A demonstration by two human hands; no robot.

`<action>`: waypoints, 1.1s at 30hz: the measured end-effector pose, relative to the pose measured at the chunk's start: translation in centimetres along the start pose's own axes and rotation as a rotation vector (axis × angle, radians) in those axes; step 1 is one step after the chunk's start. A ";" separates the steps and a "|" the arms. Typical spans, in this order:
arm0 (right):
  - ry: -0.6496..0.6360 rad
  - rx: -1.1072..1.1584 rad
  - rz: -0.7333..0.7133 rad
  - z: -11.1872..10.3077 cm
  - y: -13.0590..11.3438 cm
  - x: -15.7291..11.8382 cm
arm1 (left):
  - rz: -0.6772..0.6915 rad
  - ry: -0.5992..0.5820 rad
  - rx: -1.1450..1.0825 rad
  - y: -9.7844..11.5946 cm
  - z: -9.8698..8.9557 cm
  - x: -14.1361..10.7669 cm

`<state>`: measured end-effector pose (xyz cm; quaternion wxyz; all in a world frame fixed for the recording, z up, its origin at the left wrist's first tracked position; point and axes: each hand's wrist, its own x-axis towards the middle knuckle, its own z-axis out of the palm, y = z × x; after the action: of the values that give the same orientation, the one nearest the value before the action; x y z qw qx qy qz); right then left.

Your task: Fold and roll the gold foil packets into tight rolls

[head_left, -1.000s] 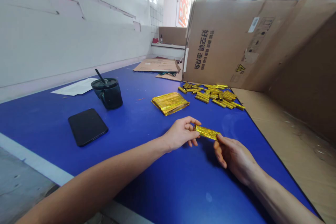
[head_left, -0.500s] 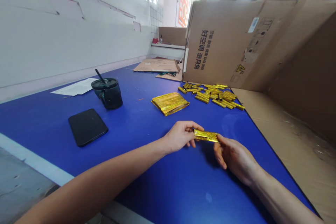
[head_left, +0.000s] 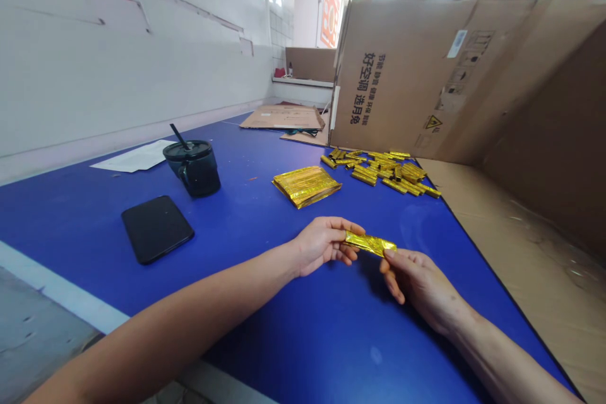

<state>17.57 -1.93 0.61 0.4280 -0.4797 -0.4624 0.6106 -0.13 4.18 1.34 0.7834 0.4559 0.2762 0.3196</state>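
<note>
Between my two hands, a narrow folded strip of gold foil paper [head_left: 370, 243] is held above the blue table. My left hand [head_left: 324, 245] pinches its left end, thumb and forefinger closed on it. At the other end, my right hand [head_left: 413, 274] grips the strip between thumb and fingers, its lower fingers curled beneath. Beyond my left hand lies a flat stack of gold foil sheets [head_left: 307, 186]. Farther back to the right is a loose pile of gold foil rolls [head_left: 384, 170], several of them overlapping.
A dark lidded mug with a straw [head_left: 195, 167] stands at the left, behind a black phone-like slab [head_left: 158, 229]. White paper [head_left: 132, 156] lies by the wall. A large cardboard box [head_left: 407, 76] rises behind the rolls, and flat cardboard [head_left: 284, 117] lies at the back.
The foil strip has become narrower, its visible flap folded down, and it now slopes down toward the right. Both hands have shifted slightly left, still holding it.
</note>
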 end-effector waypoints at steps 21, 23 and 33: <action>-0.012 -0.165 -0.020 0.4 0.3 -0.1 | 0.126 0.136 0.236 0.0 0.2 0.2; 0.018 -0.199 -0.029 0.5 0.4 -0.1 | 0.122 0.134 0.213 -0.1 0.3 0.2; 0.004 -0.363 -0.103 0.9 1.0 -0.3 | 0.057 -0.022 0.445 -0.3 0.9 -0.5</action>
<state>16.70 -2.50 -0.20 0.3659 -0.5261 -0.5881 0.4934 0.30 3.22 1.50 0.6573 0.6284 0.3184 0.2678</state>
